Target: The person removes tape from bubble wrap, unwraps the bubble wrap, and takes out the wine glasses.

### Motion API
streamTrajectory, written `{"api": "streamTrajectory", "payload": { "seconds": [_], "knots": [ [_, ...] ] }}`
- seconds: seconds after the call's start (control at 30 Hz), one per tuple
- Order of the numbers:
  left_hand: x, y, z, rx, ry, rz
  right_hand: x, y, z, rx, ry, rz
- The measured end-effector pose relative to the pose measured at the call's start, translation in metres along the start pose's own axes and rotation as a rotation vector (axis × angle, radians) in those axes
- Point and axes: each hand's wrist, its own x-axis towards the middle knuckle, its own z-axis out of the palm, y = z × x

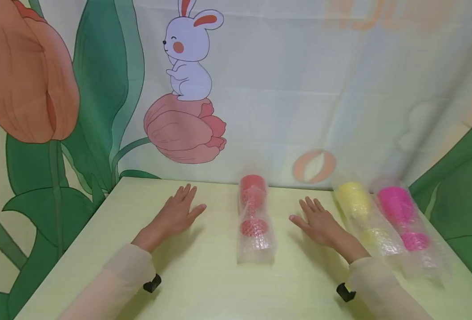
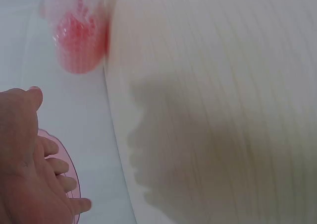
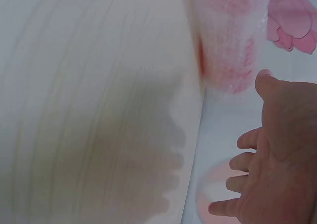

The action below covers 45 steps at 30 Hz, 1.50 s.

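Between the two hands lies a red goblet-shaped object (image 1: 253, 200) inside clear bubble wrap, with a wide cup, narrow stem and round base; its exact kind cannot be told. In the left wrist view the red object (image 2: 79, 40) shows at the upper left, and in the right wrist view the red object (image 3: 230, 45) is at the top. My left hand (image 1: 174, 215) hovers to its left, fingers extended and thumb spread, holding nothing. On the other side my right hand (image 1: 320, 224) is held the same way, palm down, touching nothing. Both cast shadows on the table.
Two similar wrapped objects, one yellow (image 1: 356, 202) and one magenta (image 1: 397, 209), lie side by side at the table's right. The pale wooden table (image 1: 215, 289) ends at the back against a printed curtain (image 1: 268, 111) with a rabbit and tulips.
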Motion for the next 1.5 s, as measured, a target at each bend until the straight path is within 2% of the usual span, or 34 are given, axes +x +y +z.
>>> {"api": "streamTrajectory", "payload": {
  "seconds": [0.23,0.43,0.53,0.67,0.83,0.93,1.17,1.33,1.5],
  "knots": [
    [-0.001,0.025,0.010,-0.180,-0.069,0.011,-0.011,-0.013,0.002,0.243,-0.075,0.009],
    [-0.005,0.048,0.020,-0.298,-0.084,-0.002,-0.017,-0.026,0.005,0.302,-0.062,-0.005],
    [-0.008,0.059,0.024,-0.339,-0.069,0.020,-0.019,-0.030,0.005,0.312,-0.054,-0.006],
    [-0.010,0.072,0.030,-0.400,-0.045,0.021,-0.022,-0.035,0.007,0.336,-0.049,-0.014],
    [-0.011,0.082,0.038,-0.490,-0.022,-0.016,-0.023,-0.040,0.012,0.362,-0.043,-0.045],
    [-0.012,0.088,0.041,-0.530,-0.031,-0.037,-0.023,-0.042,0.015,0.395,-0.048,-0.051],
    [-0.010,0.107,0.047,-0.581,-0.044,-0.135,-0.023,-0.047,0.022,0.520,-0.057,-0.058],
    [-0.009,0.115,0.051,-0.633,-0.022,-0.167,-0.020,-0.050,0.027,0.591,-0.023,-0.055],
    [-0.003,0.120,0.056,-0.687,-0.053,-0.221,-0.019,-0.052,0.030,0.679,0.006,-0.037]
  ]
}}
